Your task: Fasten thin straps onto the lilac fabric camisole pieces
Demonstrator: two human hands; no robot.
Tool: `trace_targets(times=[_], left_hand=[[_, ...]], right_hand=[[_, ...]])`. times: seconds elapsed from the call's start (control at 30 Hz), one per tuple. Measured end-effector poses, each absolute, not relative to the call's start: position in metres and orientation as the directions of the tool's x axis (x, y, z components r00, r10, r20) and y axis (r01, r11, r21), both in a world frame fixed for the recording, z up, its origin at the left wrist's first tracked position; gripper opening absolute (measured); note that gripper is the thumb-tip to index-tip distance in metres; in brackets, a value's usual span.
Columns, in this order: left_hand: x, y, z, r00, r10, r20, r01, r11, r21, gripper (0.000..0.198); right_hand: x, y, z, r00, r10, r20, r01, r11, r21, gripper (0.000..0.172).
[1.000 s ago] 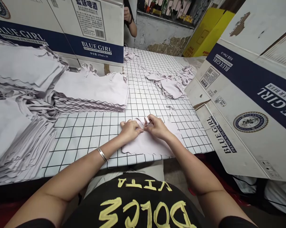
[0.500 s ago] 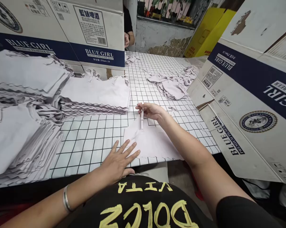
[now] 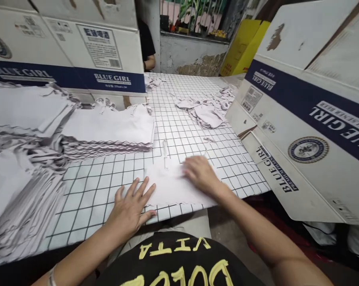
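Note:
A pale pinkish-white strappy garment [image 3: 170,188] lies flat at the table's near edge. One of its thin straps [image 3: 165,150] stretches away from me over the grid cloth. Spread wide, my left hand [image 3: 132,208] rests palm down at the garment's left side, its fingertips at or just beside the fabric edge. On the garment's upper right part is my right hand [image 3: 201,174], palm down. Motion smears its fingertips, so whether they pinch any fabric is unclear.
Neat stacks of similar garments [image 3: 108,127] stand left, with more piled nearer me [image 3: 6,178]. Blue-and-white cartons [image 3: 116,51] flank the table, another at right [image 3: 286,115]. Loose garments [image 3: 207,115] lie beyond, near a small scrap [image 3: 209,139]. A person's arm [image 3: 149,61] shows behind the left carton.
My right hand has let go of the strap and come down right and nearer onto the garment. The strap now lies straight on the table. My left hand has shifted slightly left; the view has turned.

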State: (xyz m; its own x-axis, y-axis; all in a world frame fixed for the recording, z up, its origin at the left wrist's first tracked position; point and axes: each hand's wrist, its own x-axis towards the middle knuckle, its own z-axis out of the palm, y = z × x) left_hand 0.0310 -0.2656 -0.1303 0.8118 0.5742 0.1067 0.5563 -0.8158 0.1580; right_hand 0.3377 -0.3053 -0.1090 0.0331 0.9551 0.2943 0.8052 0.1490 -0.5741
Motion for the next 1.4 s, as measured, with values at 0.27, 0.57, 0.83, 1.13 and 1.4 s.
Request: trace_targets(times=[0.27, 0.57, 0.83, 1.13, 1.4], left_hand=[[0.199, -0.242, -0.087, 0.909, 0.321, 0.265, 0.202, -0.897, 0.393, 0.032], [0.235, -0.296, -0.145, 0.967, -0.253, 0.028, -0.245, -0.894, 0.376, 0.073], [0.235, -0.291, -0.136, 0.966, -0.259, -0.012, -0.229, -0.874, 0.43, 0.076], [0.259, -0.278, -0.093, 0.943, 0.253, -0.215, 0.104, 0.39, 0.915, 0.07], [0.269, -0.276, -0.076, 0.92, 0.114, -0.376, 0.08, 0.882, 0.464, 0.006]], right_hand=[[0.414, -0.32, -0.115, 0.686, 0.714, 0.142, 0.568, -0.403, -0.718, 0.032], [0.468, -0.249, -0.101, 0.397, 0.813, -0.426, -0.069, -0.436, -0.897, 0.015], [0.529, -0.191, -0.049, 0.434, 0.793, -0.428, -0.303, -0.318, -0.898, 0.015], [0.434, -0.318, -0.003, 0.359, 0.933, 0.016, -0.033, 0.029, -0.999, 0.025], [0.34, -0.452, -0.066, 0.423, 0.877, -0.227, -0.335, -0.081, -0.939, 0.043]])
